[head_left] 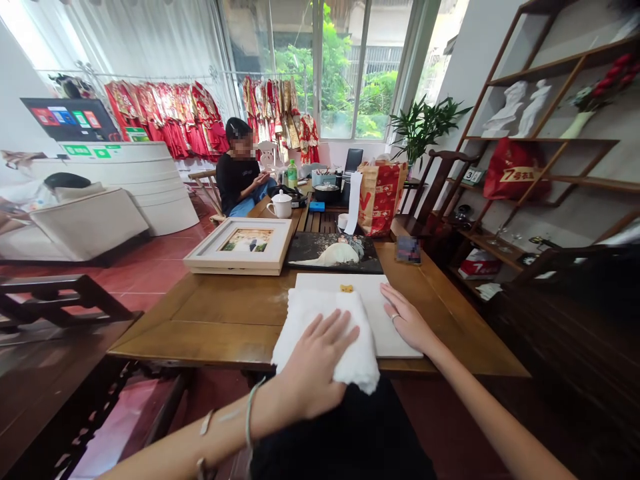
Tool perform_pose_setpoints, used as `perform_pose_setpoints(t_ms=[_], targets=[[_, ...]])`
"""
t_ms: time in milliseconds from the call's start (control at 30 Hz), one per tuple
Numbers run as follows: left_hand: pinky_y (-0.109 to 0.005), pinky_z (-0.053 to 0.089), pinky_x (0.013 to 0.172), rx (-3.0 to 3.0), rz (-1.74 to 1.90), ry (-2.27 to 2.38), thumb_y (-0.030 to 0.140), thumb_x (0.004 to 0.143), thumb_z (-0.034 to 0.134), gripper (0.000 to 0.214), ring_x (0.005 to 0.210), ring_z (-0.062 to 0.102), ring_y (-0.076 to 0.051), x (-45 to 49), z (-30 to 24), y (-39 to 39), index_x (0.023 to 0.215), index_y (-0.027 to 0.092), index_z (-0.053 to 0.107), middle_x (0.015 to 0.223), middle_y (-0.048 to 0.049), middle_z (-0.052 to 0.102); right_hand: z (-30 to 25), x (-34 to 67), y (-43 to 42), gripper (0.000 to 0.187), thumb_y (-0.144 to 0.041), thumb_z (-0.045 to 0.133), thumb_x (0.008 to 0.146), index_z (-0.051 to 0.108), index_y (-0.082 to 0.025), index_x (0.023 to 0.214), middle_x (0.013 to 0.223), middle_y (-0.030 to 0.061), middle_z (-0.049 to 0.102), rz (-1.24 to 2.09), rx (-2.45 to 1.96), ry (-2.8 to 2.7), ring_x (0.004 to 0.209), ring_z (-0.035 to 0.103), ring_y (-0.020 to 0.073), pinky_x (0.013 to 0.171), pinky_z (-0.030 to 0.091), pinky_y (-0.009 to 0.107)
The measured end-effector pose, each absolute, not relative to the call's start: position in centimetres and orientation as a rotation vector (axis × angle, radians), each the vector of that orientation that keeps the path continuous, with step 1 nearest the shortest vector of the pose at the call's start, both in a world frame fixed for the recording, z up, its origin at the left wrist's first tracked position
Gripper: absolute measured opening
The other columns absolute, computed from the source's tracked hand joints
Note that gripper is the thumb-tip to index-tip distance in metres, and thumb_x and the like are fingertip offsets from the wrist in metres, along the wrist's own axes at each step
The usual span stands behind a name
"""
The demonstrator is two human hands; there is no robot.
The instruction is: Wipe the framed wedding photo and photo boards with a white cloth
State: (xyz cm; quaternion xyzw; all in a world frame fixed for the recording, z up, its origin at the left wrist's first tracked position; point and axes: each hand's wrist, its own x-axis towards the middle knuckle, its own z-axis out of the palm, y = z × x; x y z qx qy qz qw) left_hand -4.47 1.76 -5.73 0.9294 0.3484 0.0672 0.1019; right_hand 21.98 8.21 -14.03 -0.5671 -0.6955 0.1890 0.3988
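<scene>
A folded white towel (330, 333) lies over the left part of a flat white board (400, 337) and hangs past the table's near edge. My left hand (320, 360) rests flat on top of this towel, fingers stretched and apart. At the board's right edge lies my right hand (405, 320), its fingers extended along the surface and a ring on one finger. A small yellow bear-shaped piece (346, 289) shows on the board just beyond the towel. Behind the board, a dark photo panel with a white dress (335, 255) lies on the table.
A framed picture (240, 245) lies on the wooden table (215, 320) at left. Farther back are a lidded white cup (281, 205), a red paper bag (381, 200) and a blue box (317, 207). A person (240, 167) sits beyond the table; wooden shelves (545, 140) stand right.
</scene>
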Motion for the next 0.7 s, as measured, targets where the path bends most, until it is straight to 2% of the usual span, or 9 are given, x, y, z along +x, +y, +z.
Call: perform_pose_setpoints(t_ms=[167,300,367,500,700], targets=[[-0.050,0.013,0.112,2.831,0.270,1.101,0.027,0.071,0.058,0.071,0.140,0.019,-0.028,-4.1,-5.6,9.5,0.140,0.026,0.039,0.152,-0.0081,0.025,-13.5,22.2,8.1,0.043,-0.032,0.044,0.088,0.053,-0.025,0.130,0.144,0.0053,0.045,0.487,-1.428,-1.752,0.137,0.034,0.0234,0.116,0.021,0.049],[-0.053,0.014,0.110,2.855,0.241,1.127,0.032,0.079,0.054,0.064,0.139,0.021,-0.028,-4.1,-5.9,13.9,0.140,0.025,0.038,0.151,-0.0112,0.027,-13.4,22.2,8.2,0.044,-0.030,0.044,0.088,0.052,-0.023,0.131,0.144,0.0061,0.044,0.493,-1.442,-1.758,0.137,0.033,0.0236,0.116,0.020,0.049],[-0.055,0.013,0.109,2.849,0.237,1.126,0.034,0.084,0.048,0.059,0.140,0.020,-0.028,-4.2,-6.0,14.7,0.141,0.025,0.037,0.151,-0.0097,0.027,-13.4,22.2,8.2,0.044,-0.030,0.044,0.088,0.052,-0.022,0.131,0.144,0.0071,0.044,0.489,-1.460,-1.764,0.137,0.033,0.0235,0.116,0.020,0.049],[-0.056,0.011,0.110,2.821,0.194,1.098,0.026,0.085,0.041,0.057,0.141,0.016,-0.026,-4.4,-5.9,13.1,0.142,0.028,0.035,0.152,-0.0031,0.025,-13.3,22.6,8.1,0.044,-0.031,0.043,0.088,0.052,-0.024,0.130,0.144,0.0061,0.045,0.497,-1.457,-1.744,0.137,0.033,0.0236,0.116,0.021,0.049],[-0.055,0.004,0.111,2.802,0.137,1.066,0.022,0.065,0.053,0.085,0.142,0.006,-0.028,-4.4,-5.4,4.0,0.145,0.030,0.026,0.155,-0.0011,0.011,-13.2,23.7,8.3,0.043,-0.031,0.044,0.088,0.053,-0.024,0.129,0.143,0.0057,0.046,0.489,-1.442,-1.743,0.136,0.035,0.0237,0.115,0.022,0.049]])
